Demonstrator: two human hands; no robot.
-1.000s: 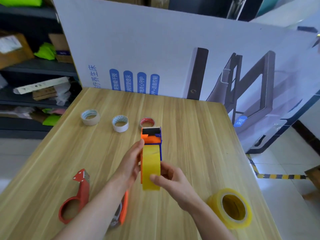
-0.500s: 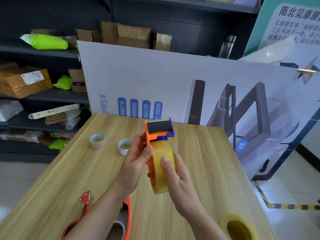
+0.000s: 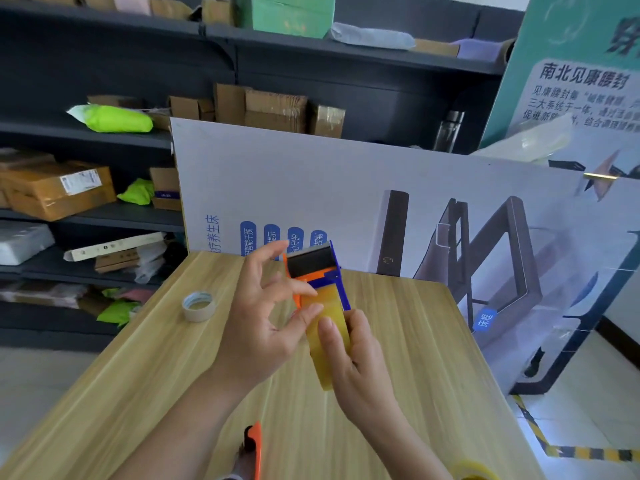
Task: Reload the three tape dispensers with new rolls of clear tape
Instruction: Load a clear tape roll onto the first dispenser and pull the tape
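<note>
An orange and blue tape dispenser (image 3: 313, 266) with a black roller is held up above the wooden table (image 3: 415, 341). A yellowish clear tape roll (image 3: 327, 332) sits in it. My right hand (image 3: 360, 372) grips the roll and dispenser from below, thumb on the roll's face. My left hand (image 3: 263, 320) is at the dispenser's left side; its thumb and index finger pinch the tape at the top of the roll, the other fingers spread upward. A second orange dispenser (image 3: 255, 452) shows at the bottom edge. Another clear tape roll (image 3: 475, 472) peeks in at the bottom right.
An empty white tape core (image 3: 199, 306) lies on the table's far left part. A large printed board (image 3: 346, 188) stands along the table's far edge. Dark shelves (image 3: 104, 136) with boxes and bags fill the left and back. The floor drops away on the right.
The dispenser has been lifted higher and the view has tilted up. My left hand moved from the dispenser's side to the top of the roll, fingers now spread with thumb and index on the tape.
</note>
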